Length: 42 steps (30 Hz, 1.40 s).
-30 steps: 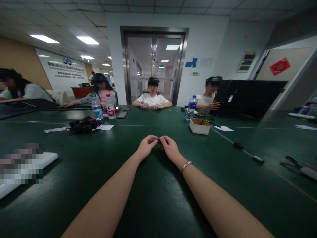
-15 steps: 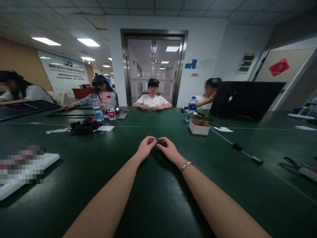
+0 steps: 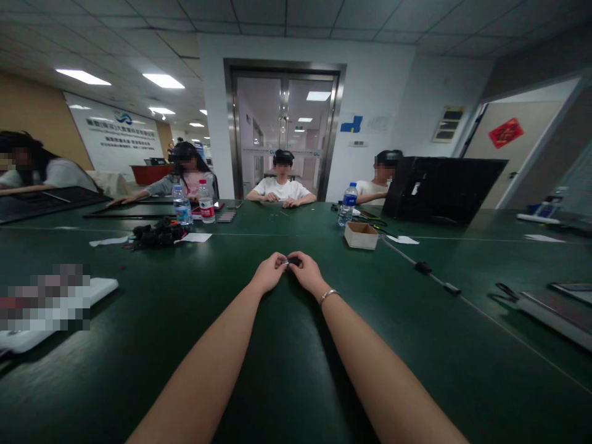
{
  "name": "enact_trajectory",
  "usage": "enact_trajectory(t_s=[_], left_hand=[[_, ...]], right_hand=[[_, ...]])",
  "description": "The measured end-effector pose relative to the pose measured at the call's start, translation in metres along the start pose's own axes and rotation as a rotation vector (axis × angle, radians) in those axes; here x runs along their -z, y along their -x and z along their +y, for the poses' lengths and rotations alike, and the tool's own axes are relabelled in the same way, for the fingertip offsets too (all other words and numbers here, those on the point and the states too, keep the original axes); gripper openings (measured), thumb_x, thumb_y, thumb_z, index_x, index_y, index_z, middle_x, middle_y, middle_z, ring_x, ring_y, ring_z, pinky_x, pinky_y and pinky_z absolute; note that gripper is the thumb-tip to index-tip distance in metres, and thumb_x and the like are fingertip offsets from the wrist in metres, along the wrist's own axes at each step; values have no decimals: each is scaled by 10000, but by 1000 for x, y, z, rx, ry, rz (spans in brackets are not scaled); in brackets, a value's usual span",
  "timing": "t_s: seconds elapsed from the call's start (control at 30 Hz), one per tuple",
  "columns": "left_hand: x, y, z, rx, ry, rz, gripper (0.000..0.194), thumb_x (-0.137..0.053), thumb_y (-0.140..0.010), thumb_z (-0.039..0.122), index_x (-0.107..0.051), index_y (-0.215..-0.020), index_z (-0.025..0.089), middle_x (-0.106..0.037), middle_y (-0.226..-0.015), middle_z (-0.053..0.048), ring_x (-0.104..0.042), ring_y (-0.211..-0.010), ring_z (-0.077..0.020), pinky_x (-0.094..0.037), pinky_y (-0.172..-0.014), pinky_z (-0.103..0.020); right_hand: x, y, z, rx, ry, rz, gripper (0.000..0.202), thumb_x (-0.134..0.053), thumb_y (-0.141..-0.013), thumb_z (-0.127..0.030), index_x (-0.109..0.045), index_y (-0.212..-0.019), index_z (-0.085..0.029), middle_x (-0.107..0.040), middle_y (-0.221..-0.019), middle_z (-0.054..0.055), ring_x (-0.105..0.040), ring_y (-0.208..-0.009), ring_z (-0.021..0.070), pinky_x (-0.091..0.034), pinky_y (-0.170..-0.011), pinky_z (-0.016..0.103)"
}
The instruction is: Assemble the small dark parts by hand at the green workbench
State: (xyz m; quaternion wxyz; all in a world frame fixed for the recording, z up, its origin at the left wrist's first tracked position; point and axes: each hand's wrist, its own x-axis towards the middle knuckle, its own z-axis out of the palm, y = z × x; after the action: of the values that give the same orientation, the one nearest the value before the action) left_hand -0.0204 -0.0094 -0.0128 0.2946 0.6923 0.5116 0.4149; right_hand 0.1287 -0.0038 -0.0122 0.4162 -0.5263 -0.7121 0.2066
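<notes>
Over the green table (image 3: 287,357), both my hands meet at a small black object (image 3: 293,261) with a shiny silvery end; its exact kind is too small to tell. My right hand (image 3: 307,273), with a bracelet at the wrist, pinches the black part between thumb and fingers. The fingers of my left hand (image 3: 268,274) are closed at the silvery end, fingertips close to those of the right. Part of the object is hidden by the fingers.
Beyond my hands stand an open cardboard box (image 3: 361,237), water bottles (image 3: 348,203) and a black bundle (image 3: 157,234). A large black panel (image 3: 444,188) rises at right. A cable (image 3: 407,256) crosses the right side. Several people sit across the table.
My view has turned slightly to the right. Both hands stay together, and the silvery end of the black object now shows between the fingertips.
</notes>
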Motion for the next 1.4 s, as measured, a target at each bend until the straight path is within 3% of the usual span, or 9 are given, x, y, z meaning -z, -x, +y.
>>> enact_trajectory(t_s=[0.13,0.4,0.6,1.03,1.4], left_hand=[[-1,2,0,1,-51,9,128,-512,-834,196,-584,-939,202,-662,-840,-28,-621,-760,-136,-478,-733,-257],[-1,1,0,16,-137,31,151,-489,-843,172,-591,-948,206,-674,-882,-38,-619,-781,-135,-471,-756,-261],[-3,-1,-5,-76,-131,39,142,-509,-812,151,-589,-918,201,-650,-931,-56,-611,-841,-161,-471,-789,-298],[-2,-4,-7,-64,-127,-22,108,-534,-793,220,-579,-890,210,-635,-880,-35,-599,-809,-163,-465,-753,-287],[3,0,-4,-46,-52,-34,189,-506,-820,344,-568,-950,221,-653,-888,-33,-620,-849,-188,-460,-804,-312]], right_hand=[[-2,1,0,29,80,41,202,-612,-726,-154,-667,-915,-200,-540,-876,19,-463,-648,101,-439,-722,272],[-3,0,1,23,105,-6,236,-640,-699,-110,-678,-918,-190,-540,-875,17,-485,-686,105,-442,-729,261],[-2,0,2,19,100,-6,231,-640,-696,-98,-677,-906,-187,-524,-853,11,-474,-687,106,-444,-726,272],[-1,0,7,25,42,-49,220,-639,-717,-96,-679,-908,-198,-510,-852,4,-466,-651,93,-445,-700,268],[1,3,0,65,24,-25,218,-616,-737,-95,-670,-925,-189,-524,-906,37,-512,-782,138,-465,-803,312]])
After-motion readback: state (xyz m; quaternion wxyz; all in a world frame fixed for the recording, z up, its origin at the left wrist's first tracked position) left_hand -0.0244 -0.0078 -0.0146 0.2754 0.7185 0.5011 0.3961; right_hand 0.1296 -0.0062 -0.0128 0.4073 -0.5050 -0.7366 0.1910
